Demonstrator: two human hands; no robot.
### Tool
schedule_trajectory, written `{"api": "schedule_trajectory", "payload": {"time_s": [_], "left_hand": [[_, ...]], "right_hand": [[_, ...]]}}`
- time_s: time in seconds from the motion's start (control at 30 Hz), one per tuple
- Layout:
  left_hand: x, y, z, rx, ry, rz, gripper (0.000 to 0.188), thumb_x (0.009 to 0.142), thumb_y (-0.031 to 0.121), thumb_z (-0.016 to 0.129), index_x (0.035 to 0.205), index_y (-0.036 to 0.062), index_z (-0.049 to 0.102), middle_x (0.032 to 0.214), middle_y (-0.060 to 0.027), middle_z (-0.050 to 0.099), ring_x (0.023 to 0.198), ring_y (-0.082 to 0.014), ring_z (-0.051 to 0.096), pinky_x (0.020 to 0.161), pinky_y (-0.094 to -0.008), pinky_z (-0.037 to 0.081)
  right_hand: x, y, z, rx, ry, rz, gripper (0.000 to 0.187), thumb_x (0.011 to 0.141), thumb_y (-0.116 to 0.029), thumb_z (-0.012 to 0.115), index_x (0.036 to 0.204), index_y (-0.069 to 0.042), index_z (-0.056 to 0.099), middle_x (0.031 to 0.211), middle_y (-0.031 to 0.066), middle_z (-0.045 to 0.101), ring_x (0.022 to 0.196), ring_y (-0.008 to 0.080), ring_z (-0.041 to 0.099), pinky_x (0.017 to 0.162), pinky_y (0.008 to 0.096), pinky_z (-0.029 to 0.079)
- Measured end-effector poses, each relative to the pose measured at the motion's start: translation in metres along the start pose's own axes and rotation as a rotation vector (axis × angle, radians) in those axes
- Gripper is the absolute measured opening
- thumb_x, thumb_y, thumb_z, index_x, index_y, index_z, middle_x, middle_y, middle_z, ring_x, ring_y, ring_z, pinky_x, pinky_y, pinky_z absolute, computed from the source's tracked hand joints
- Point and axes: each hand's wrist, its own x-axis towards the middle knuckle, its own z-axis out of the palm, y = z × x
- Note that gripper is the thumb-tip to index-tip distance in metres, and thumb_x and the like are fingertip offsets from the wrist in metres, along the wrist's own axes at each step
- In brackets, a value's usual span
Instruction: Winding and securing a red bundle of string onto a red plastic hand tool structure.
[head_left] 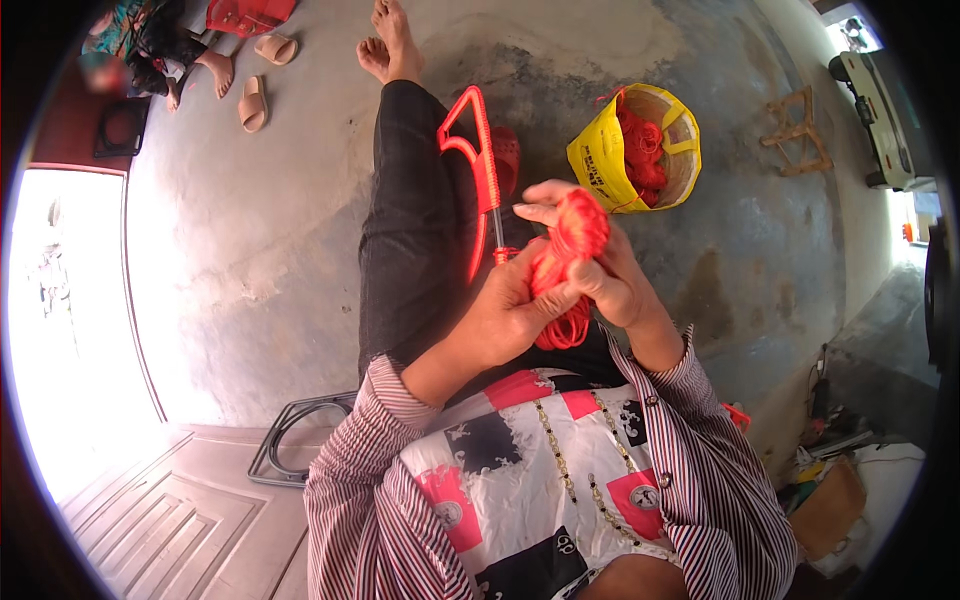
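Note:
A thick bundle of red cord (566, 325) is between my two hands, above my lap. My left hand (512, 308) grips its left side, thumb across the strands. On the other side my right hand (612, 275) closes around the bundle, its thumb close to the left thumb and one finger stretched out behind the cord. Beside the left hand, a looped metal frame wrapped in red cord (486, 165) rests along my leg. A bare stretch of metal rod (498, 228) shows near its lower end. The fingers on the far side of the bundle are partly hidden.
A yellow bag (598, 160) holding tangled red cord (642, 150) stands ahead on the right. Past it is a small wooden frame (797, 130). Sandals (253, 104) lie far left, near another person's foot (216, 72). A dark folded metal frame (290, 440) is left of me.

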Motion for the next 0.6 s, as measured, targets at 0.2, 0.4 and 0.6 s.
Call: {"api": "schedule_trajectory", "payload": {"time_s": [0.2,0.4,0.6], "left_hand": [[-0.006,0.026,-0.050,-0.678,0.426,0.280,0.033,0.099,0.015,0.052,0.129,0.0015,0.049,0.117,-0.0103,0.061,0.105,-0.0228,0.062,0.092,-0.0387,0.052],[-0.012,0.015,-0.110,1.361,0.396,0.423,0.037,0.062,-0.004,0.063,0.095,0.0090,0.071,0.099,-0.0059,0.062,0.107,-0.0272,0.054,0.088,-0.0381,0.047],[0.000,-0.033,-0.086,1.409,0.159,-0.169,0.019,0.063,0.013,0.060,0.081,0.0069,0.062,0.084,-0.0131,0.066,0.085,-0.0351,0.064,0.077,-0.0453,0.051]], "right_hand": [[-0.019,0.026,0.006,1.026,-0.393,0.354,0.064,0.096,-0.043,0.052,0.140,0.002,0.041,0.069,0.0086,0.059,0.049,0.0067,0.044,0.043,0.0217,0.031],[0.009,0.066,-0.027,0.340,0.094,0.506,0.032,0.084,-0.023,0.068,0.106,0.000,0.068,0.089,0.0043,0.060,0.072,0.0119,0.055,0.059,0.0245,0.041],[0.021,0.088,0.013,-0.403,-0.347,0.237,0.044,0.071,-0.026,0.075,0.106,-0.001,0.066,0.109,0.0115,0.059,0.100,0.0286,0.061,0.088,0.0349,0.048]]}}
